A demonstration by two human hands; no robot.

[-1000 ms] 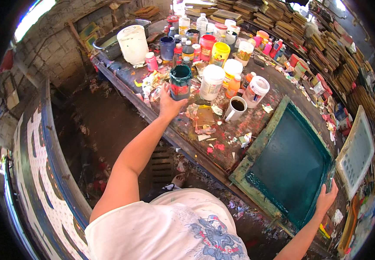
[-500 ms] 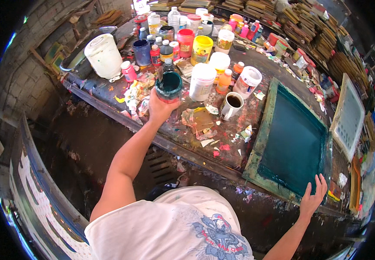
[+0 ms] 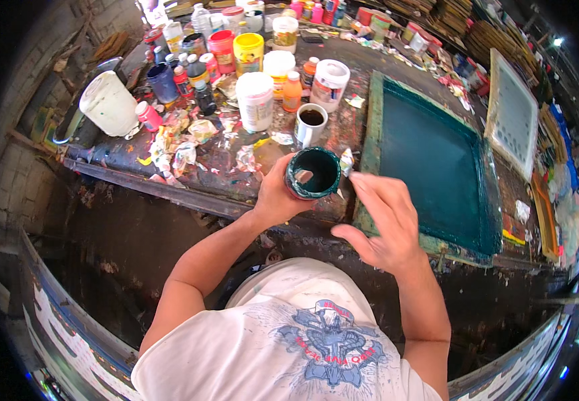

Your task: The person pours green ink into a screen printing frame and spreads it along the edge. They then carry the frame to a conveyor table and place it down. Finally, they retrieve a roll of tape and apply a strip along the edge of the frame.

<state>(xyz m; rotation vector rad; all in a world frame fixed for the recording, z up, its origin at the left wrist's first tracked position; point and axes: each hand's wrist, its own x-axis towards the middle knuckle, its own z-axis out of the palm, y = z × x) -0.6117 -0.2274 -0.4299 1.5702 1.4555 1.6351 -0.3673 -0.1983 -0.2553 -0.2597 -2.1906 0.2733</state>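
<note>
My left hand (image 3: 277,195) is wrapped round the side of a jar of dark teal ink (image 3: 321,167), held above the table's front edge. Teal ink smears its rim, and the end of a flat stick (image 3: 304,176) shows inside. Just right of the jar is my right hand (image 3: 389,224), fingers stretched and thumb apart, with nothing in it. Beyond the jar stands a white mug (image 3: 305,136) of dark liquid. To the right lies a screen-printing frame (image 3: 371,127) with a teal-coated mesh (image 3: 429,160).
White tubs (image 3: 254,103), a yellow ink tub (image 3: 248,53), a red tub (image 3: 222,50) and an orange bottle (image 3: 292,93) crowd the table. A white bucket (image 3: 107,103) stands at the left near paper scraps (image 3: 184,155). A paler framed screen (image 3: 511,117) leans at the right.
My left hand has brought the ink jar rightward and closer to me, off the table's left part. My right hand has come left from the screen frame's near corner toward the jar.
</note>
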